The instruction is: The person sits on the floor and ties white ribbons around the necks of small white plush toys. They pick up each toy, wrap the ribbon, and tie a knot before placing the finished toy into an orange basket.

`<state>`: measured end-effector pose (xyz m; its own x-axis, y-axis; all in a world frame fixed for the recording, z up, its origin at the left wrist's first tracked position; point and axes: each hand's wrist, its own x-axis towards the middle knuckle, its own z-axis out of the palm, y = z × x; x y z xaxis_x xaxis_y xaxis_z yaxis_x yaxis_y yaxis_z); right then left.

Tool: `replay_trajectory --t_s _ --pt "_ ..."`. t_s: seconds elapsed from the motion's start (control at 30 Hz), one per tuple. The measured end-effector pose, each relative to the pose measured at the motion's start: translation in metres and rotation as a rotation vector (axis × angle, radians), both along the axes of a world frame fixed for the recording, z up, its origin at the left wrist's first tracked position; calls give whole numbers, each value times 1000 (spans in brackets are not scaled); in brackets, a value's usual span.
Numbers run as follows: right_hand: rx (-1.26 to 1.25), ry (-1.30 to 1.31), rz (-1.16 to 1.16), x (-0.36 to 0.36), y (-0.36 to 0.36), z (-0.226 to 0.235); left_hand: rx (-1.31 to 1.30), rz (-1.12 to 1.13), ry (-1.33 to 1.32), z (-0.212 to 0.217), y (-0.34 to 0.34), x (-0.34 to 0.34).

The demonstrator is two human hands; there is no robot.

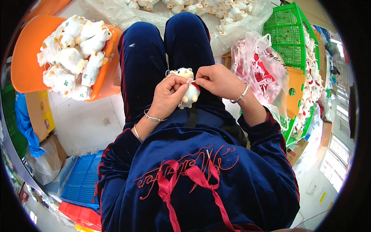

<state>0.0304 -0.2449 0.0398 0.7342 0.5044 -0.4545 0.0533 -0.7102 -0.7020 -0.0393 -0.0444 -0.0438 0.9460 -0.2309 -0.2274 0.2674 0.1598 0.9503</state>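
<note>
A small white plush animal (190, 95) with a cream face sits upright over my lap, its head toward my knees. My left hand (167, 96) is closed round its side, thumb and forefinger pinched at the neck. My right hand (221, 82) is closed too, its fingertips pressed together at the other side of the neck. A bit of red fabric (195, 83) shows under those fingertips. A small pale pink piece lies between the two hands at the neck; I cannot tell what it is. The toy's back is hidden.
On the left, an orange stool (27, 58) bears a heap of white plush toys (71, 58). To the right are a clear plastic bag (257, 73) with red and pink pieces and a green basket (284, 34). More plush toys (228, 11) lie on plastic sheeting beyond my knees. A blue crate (82, 179) stands lower left.
</note>
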Motion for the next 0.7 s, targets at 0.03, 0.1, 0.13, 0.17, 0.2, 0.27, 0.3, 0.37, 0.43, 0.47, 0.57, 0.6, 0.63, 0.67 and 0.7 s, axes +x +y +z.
replay_trajectory --t_s 0.03,0.1,0.13,0.17,0.2,0.27,0.3,0.37,0.43,0.47,0.57,0.6,0.63,0.67,0.7 --pt "2 18 -36 -1 -1 1 22 5 -39 1 0 1" --pt "18 -107 -6 -6 -6 -10 18 11 -66 2 -1 0" --pt "28 -169 9 -7 -7 -14 -5 11 -54 2 0 -1" --pt "21 -179 5 -8 -7 -14 -29 12 -42 1 1 -3" --pt "14 -189 0 -9 -7 -13 -52 18 -20 0 2 -4" --pt "34 -145 -22 -11 -8 -14 -101 30 24 -3 2 -5" --pt "63 -90 -39 -12 -12 -17 -102 16 50 -3 3 -5" --pt "116 167 -142 -10 -18 -15 -105 -10 103 -2 3 -4" --pt "160 571 -315 -4 -25 -3 -74 -6 92 -4 2 -3" --pt "209 640 -318 -5 -28 0 -59 -6 86 -4 1 -2" --pt "233 733 -319 -3 -34 -1 -26 -7 78 -1 -1 -1" --pt "252 717 -316 -3 -35 -2 -35 -5 79 -1 -3 -1" --pt "256 705 -284 -2 -36 -6 -40 -3 79 -1 -3 -1" --pt "260 693 -253 1 -37 -10 -45 -1 79 -2 -3 -2" --pt "264 680 -221 1 -38 -14 -38 -11 73 -2 -2 -2"
